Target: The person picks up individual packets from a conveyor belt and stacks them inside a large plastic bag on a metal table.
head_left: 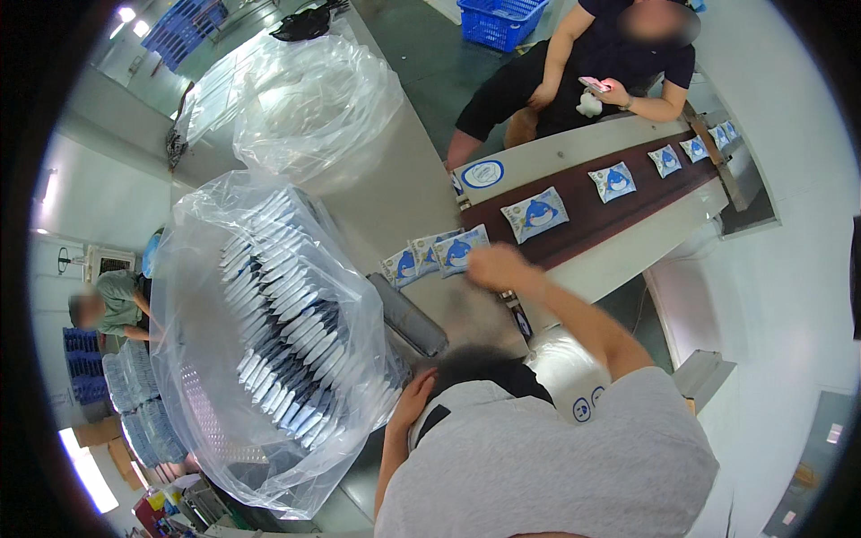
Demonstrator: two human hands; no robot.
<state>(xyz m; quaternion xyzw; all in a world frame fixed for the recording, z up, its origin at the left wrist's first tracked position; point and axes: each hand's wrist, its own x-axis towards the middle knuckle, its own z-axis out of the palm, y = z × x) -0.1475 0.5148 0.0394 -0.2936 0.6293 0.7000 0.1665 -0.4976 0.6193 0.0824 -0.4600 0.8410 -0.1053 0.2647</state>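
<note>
My right hand [499,267] is at the near end of the conveyor, against the edge of a white-and-blue pillow-shaped packet [460,251] with a whale picture. The hand is blurred and its fingers are mostly hidden. Two more such packets overlap to the left of that one, on the grey table. Close to the bag's lower right side, my left hand [413,401] has its fingers stretched out, partly hidden beside something dark. A large clear plastic bag [193,269] lies wide at the left, with several packets [291,314] stacked in rows inside.
Several packets lie spaced along the brown conveyor belt [574,229]. A dark grey roller-shaped bar [408,314] separates the bag from the table packets. Another clear bag [314,99] rests farther back. Beyond the conveyor sits a person with a phone [594,84]; a blue crate [502,22] stands behind.
</note>
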